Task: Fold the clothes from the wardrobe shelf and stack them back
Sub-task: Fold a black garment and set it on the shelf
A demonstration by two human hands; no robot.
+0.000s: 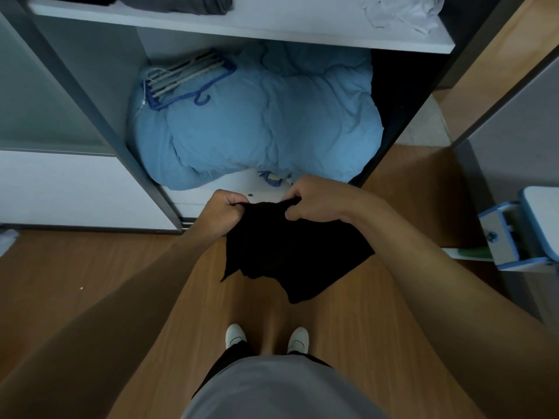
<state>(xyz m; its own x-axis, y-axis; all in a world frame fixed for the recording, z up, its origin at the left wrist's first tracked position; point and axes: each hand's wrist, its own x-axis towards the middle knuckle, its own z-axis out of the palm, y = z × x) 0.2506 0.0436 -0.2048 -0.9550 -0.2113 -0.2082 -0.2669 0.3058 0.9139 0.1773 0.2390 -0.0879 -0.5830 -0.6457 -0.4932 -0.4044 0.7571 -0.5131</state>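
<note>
Gripping black garment [284, 252], both hands [223, 216], no visible label.

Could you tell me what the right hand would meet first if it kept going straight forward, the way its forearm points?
Probably the left hand: the right hand points leftward along the black garment both grip. Depth is unclear.

My left hand [222, 211] and right hand [314, 201] are out in front of me at about waist height, close together, knuckles up. Each is curled into a pinch on the top edge of the black garment [290, 252]. Both forearms are bare and angle inward.
</note>
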